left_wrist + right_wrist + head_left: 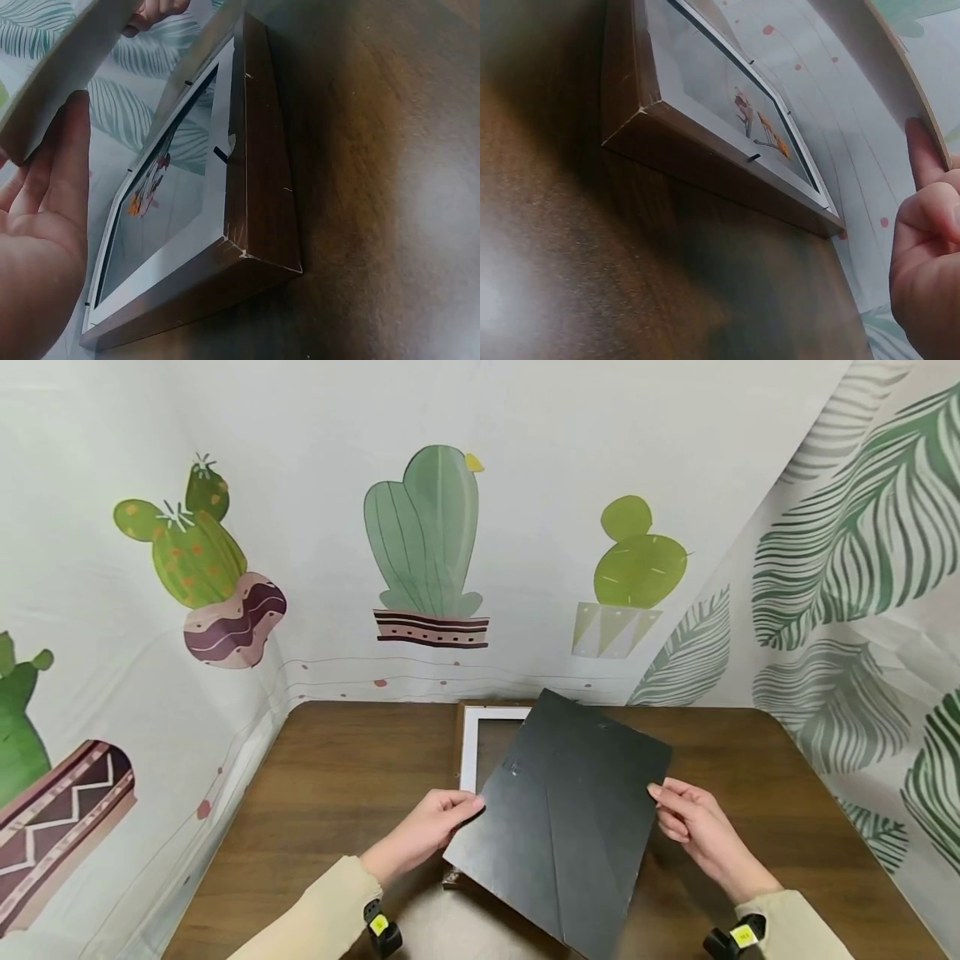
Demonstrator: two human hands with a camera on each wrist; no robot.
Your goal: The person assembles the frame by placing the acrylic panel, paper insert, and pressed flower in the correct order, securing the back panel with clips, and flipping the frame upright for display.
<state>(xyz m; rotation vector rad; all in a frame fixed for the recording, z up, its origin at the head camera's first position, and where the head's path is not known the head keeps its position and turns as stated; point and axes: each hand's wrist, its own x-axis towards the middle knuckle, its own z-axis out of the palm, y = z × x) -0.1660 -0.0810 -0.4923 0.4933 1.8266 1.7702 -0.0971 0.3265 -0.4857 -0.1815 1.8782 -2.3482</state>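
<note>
A black backing board (562, 827) is held tilted above a brown picture frame (461, 735). My left hand (438, 822) pinches the board's left edge, thumb on top and fingers beneath. On the opposite edge, my right hand (697, 827) pinches the board between thumb and fingers. The picture frame lies face down on the table, with a white inner border (150, 274) and small black tabs (220, 154) along it. Small orange and pinkish flowers (772, 135) show inside the frame in both wrist views. In the head view the board hides most of the frame.
The brown wooden table (360, 760) extends to both sides of the frame. Behind and beside it hangs a white cloth (315, 568) printed with cacti and leaves. A black wrist device (382, 931) is strapped on each arm.
</note>
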